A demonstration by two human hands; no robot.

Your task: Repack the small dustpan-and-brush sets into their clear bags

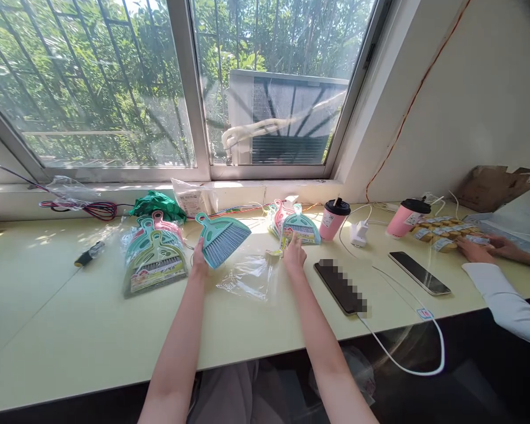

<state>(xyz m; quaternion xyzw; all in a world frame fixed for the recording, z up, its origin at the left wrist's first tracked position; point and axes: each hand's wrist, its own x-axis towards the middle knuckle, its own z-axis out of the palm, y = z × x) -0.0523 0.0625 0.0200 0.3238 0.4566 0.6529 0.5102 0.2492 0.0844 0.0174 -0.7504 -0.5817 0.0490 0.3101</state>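
Sunlight comes through a sliding window (196, 94) with a gray metal frame, beyond which stand dark bars, leafy growth and a boxy outdoor air-conditioner unit (287, 118). A plain white wall (468, 106) runs to the right. Below the window, a smooth, pale yellow-green tabletop (92, 335) shows a thin straight seam.

Above this surface is the turquoise dustpan and brush set (223, 240), a fan-shaped plastic pan with a looped handle and dense blue-gray bristles. The left hand (198, 262) grips it by its lower left edge. Left of the set stands a stack of dustpan sets (156, 256), the front one olive, with a printed card band. Just below and right of the set lies a crinkled clear plastic bag (247, 280). Farther right, the right hand (294, 254) has its fingers bent at a second stack (307, 224), turquoise and pink; whether it grips anything I cannot tell. Well right of the set are two pink cups (330, 225) with matte black lids, and glossy dark phones (418, 272).
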